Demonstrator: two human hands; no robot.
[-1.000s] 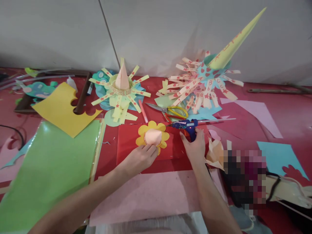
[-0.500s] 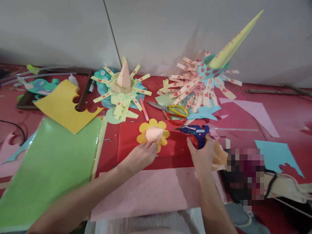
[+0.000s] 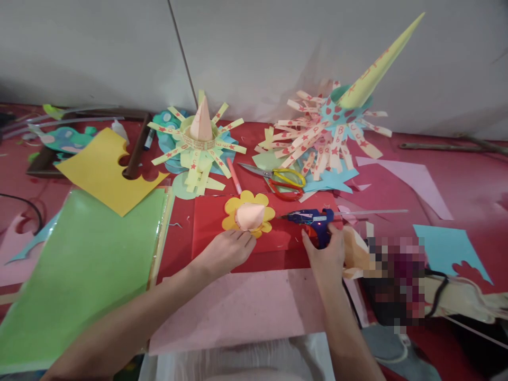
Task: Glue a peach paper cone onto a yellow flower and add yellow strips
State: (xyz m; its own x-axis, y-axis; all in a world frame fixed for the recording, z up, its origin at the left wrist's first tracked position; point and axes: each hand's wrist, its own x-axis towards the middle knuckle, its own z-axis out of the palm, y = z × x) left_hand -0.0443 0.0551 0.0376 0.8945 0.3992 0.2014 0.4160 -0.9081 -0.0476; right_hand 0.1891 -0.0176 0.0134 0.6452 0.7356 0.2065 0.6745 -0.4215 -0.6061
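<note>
My left hand [image 3: 225, 250] pinches a small pink paper cone [image 3: 250, 215] that stands on a yellow paper flower [image 3: 248, 210], both on a red sheet [image 3: 246, 243]. My right hand [image 3: 324, 254] grips the handle of a blue glue gun [image 3: 311, 218]. The gun's nozzle points left toward the flower, a short gap away, and a clear glue stick sticks out of its back to the right.
Yellow-and-red scissors [image 3: 278, 180] and a pink marker [image 3: 234, 177] lie just beyond the red sheet. Two paper cone hats with strips [image 3: 200, 143] [image 3: 337, 127] stand near the wall. A green sheet [image 3: 79, 264], yellow sheet [image 3: 101, 172], pink sheet [image 3: 238, 307] and blue scraps [image 3: 444, 246] surround the work.
The right hand with the glue gun swung right, then came back left toward the flower. The left hand stays on the pink cone.
</note>
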